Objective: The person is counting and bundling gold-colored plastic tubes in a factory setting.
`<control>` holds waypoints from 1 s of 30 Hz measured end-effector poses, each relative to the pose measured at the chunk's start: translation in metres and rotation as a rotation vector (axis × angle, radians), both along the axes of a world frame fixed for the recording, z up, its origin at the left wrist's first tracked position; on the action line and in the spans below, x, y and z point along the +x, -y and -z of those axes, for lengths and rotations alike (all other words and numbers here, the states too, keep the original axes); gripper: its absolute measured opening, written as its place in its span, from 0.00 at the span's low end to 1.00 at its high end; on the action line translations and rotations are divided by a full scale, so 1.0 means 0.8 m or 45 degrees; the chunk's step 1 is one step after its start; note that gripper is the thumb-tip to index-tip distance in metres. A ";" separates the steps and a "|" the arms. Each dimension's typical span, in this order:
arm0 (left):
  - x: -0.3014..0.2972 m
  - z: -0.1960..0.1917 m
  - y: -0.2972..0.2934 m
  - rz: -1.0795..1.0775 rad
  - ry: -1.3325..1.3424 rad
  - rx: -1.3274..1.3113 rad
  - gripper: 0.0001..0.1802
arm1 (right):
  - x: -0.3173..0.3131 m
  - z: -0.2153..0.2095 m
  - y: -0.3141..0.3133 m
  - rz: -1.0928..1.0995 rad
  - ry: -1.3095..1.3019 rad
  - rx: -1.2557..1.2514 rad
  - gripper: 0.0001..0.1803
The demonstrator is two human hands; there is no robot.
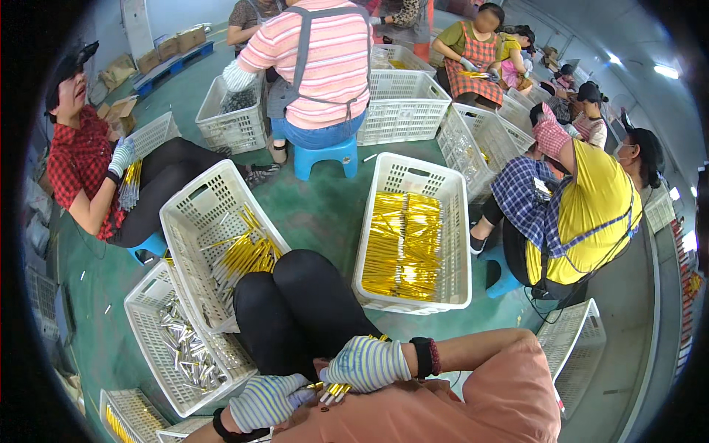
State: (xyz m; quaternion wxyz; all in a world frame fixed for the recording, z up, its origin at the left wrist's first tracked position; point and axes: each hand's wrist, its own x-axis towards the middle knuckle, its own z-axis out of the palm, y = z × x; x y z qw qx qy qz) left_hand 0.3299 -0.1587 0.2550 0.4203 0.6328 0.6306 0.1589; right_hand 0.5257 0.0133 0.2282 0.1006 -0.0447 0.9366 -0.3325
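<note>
My right hand [369, 363], in a blue-and-white striped glove, is closed round a small bundle of thin gold tubes with whitish ends [336, 391] in front of my torso. Beside it my left hand [264, 402], gloved alike, has its fingertips pinched at a short gold piece by the bundle's left side; the fingers partly hide it. Both hands are just above my lap. Left of my knees, a tilted white crate [185, 225] holds loose gold tubes [247, 255]. Ahead, another white crate [413, 304] contains neat stacks of gold tubes [384, 247].
Below the tilted crate, a white crate [142, 328] holds short silver-white pieces [193, 354]. More crates stand at lower left and right [569, 340]. People sit nearby on blue stools [325, 156], left, ahead and right. Small pieces lie on the green floor [317, 210].
</note>
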 end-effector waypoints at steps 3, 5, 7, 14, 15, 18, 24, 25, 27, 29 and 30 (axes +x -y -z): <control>-0.004 0.007 0.005 0.026 0.084 -0.132 0.13 | 0.001 -0.002 0.002 -0.003 0.103 -0.096 0.09; -0.023 0.020 0.021 0.050 -0.275 0.123 0.12 | 0.029 0.049 -0.015 0.102 0.026 -0.178 0.11; -0.112 0.136 0.103 -0.177 -0.286 0.364 0.13 | 0.060 0.066 -0.049 0.457 0.154 -0.445 0.20; -0.028 0.086 0.045 0.256 -0.499 0.169 0.18 | 0.047 0.087 -0.082 0.950 0.232 -1.597 0.09; -0.012 0.081 0.035 0.312 -0.601 0.075 0.18 | 0.037 0.096 -0.084 0.877 0.389 -2.183 0.06; -0.005 0.087 0.041 0.437 -0.663 0.171 0.15 | 0.016 0.050 -0.036 0.681 -0.283 -0.345 0.12; -0.025 0.093 0.041 0.392 -0.805 0.328 0.13 | -0.017 0.066 0.010 0.320 -0.223 -0.061 0.09; -0.024 0.079 0.036 0.390 -0.804 0.330 0.13 | -0.022 0.070 0.015 0.293 -0.151 -0.042 0.10; -0.021 0.044 0.016 0.376 -0.876 0.409 0.12 | -0.024 0.076 0.021 0.339 -0.088 -0.161 0.11; -0.020 0.046 0.012 0.393 -0.827 0.487 0.10 | -0.029 0.069 0.021 0.363 -0.034 -0.287 0.12; -0.019 0.044 0.009 0.397 -0.786 0.501 0.09 | -0.031 0.063 0.016 0.381 0.174 -0.503 0.14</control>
